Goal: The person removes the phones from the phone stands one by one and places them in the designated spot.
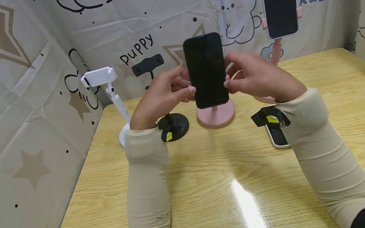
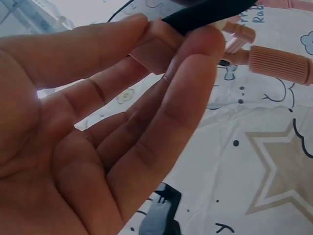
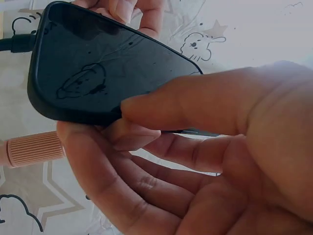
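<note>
A black phone (image 1: 207, 71) sits upright in the clamp of a pink phone stand, screen facing me in the head view. Below it shows the stand's round pink base (image 1: 216, 116). My left hand (image 1: 165, 92) pinches the left clamp arm (image 2: 157, 46) between thumb and fingers, its fingertips right at the phone's edge. On the other side my right hand (image 1: 260, 76) grips the right clamp arm (image 3: 132, 136), with the thumb lying over the screen's edge in the right wrist view. The middle of the clamp is hidden behind the phone.
To the left stand a white phone stand (image 1: 118, 103) and a black one (image 1: 148, 65). Back right, a second pink stand (image 1: 276, 52) holds another phone (image 1: 281, 3). A phone (image 1: 277, 136) lies on the wooden table (image 1: 205, 203) beneath my right wrist. Printed cloth (image 1: 156, 8) hangs behind.
</note>
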Demonstrator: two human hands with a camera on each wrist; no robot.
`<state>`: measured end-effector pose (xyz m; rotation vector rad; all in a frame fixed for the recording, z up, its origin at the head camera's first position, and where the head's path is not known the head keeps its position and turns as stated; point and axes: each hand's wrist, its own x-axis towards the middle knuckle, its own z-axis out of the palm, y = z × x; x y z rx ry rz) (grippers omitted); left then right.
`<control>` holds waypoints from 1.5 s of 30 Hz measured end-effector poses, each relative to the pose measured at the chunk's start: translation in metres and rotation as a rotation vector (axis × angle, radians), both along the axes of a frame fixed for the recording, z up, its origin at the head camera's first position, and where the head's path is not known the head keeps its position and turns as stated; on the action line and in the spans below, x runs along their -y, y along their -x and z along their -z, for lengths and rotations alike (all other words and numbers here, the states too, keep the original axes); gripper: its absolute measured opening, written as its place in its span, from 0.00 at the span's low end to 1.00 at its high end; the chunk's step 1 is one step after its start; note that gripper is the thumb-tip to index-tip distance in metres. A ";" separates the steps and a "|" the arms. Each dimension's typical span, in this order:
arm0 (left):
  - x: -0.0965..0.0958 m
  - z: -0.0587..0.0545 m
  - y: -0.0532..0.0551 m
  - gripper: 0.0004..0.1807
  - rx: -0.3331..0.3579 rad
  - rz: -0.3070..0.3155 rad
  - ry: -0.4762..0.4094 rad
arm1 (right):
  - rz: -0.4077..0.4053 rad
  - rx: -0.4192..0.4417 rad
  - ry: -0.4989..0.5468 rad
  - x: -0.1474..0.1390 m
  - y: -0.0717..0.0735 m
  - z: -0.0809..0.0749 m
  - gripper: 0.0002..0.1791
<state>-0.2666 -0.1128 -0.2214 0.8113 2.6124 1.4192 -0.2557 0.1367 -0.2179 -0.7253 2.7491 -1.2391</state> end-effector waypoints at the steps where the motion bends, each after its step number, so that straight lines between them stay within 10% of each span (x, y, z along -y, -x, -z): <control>1: 0.000 -0.001 -0.001 0.09 -0.003 0.008 0.004 | -0.005 0.000 0.001 0.000 -0.001 0.000 0.16; 25: 0.018 -0.014 -0.025 0.11 0.002 0.121 0.069 | -0.171 0.020 0.034 0.003 -0.021 -0.009 0.16; 45: 0.022 -0.015 -0.021 0.14 0.007 0.104 0.124 | -0.211 0.003 0.001 0.000 -0.018 -0.008 0.17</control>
